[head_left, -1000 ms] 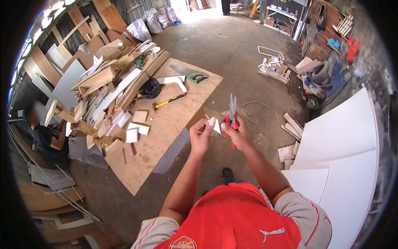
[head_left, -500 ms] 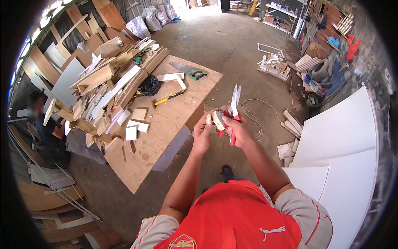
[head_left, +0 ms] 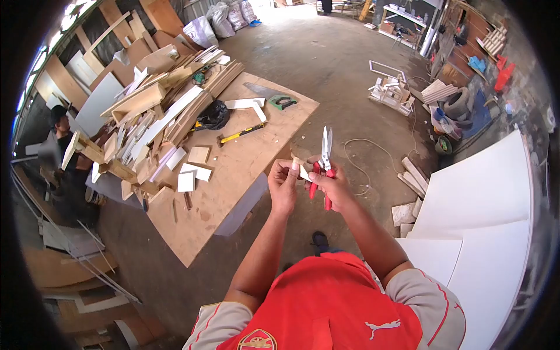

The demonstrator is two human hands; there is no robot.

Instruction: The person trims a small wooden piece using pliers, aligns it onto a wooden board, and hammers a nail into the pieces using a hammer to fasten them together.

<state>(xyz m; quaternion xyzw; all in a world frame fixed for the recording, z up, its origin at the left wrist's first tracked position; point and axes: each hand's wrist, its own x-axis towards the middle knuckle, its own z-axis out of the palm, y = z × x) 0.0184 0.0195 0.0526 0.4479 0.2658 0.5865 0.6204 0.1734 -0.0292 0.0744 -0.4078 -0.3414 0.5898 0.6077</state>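
In front of my chest, my left hand (head_left: 284, 182) is closed around a small pale piece (head_left: 303, 171), perhaps a wood offcut; the fingers cover part of it. Red-handled shears (head_left: 326, 146) point upward from my right hand (head_left: 333, 185), their blades slightly apart. My right thumb reaches across toward the pale piece, and I cannot tell whether it presses on it. Both hands are close together, beyond the table's right edge.
The wooden table (head_left: 233, 175) carries a heap of boards (head_left: 157, 116), a hammer (head_left: 242, 133), a handsaw (head_left: 280, 101) and a black bag (head_left: 214, 115). White panels (head_left: 484, 186) stand at right. A person (head_left: 60, 131) is beyond the table at left. A cord (head_left: 370, 157) crosses the floor.
The pale piece has turned in my fingers and shows a narrower side. The shears have tilted more upright, shifting slightly left. At left, the person's head and body have changed position.
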